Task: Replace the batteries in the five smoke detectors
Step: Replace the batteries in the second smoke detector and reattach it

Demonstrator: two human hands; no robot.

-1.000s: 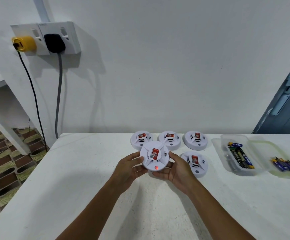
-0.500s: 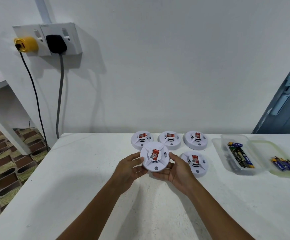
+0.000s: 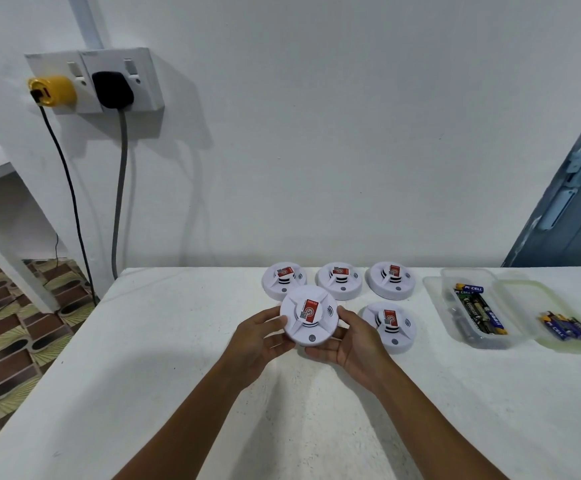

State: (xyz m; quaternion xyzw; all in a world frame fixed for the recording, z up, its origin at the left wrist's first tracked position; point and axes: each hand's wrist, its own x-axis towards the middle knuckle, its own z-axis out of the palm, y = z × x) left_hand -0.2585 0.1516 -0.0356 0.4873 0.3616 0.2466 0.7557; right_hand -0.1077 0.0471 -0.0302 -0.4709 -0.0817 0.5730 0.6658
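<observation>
**Above the table, one detector held between both hands**

Over the white table (image 3: 143, 375), in front of the other four detectors (image 3: 340, 280), we hold one detector (image 3: 309, 315) clear of the surface. Our left hand (image 3: 257, 341) grips its left rim and our right hand (image 3: 354, 344) cups its right and lower rim, fingers curled round the edge on both sides.

The detector is a flat disc, so it has no real long axis. Its domed face with the red label tilts up toward us, the small indicator dot sits at the near edge, and its back is hidden from us.

The risks we judge from here: the smooth rim could slip from our grip as we turn it over, dropping it onto the detector just to its right. Twisting the base the wrong way could strain the catch. Further on, we could confuse the batteries in the tray (image 3: 434, 299) with the loose batteries (image 3: 567, 329) on the lid (image 3: 541, 292) beside it.
</observation>
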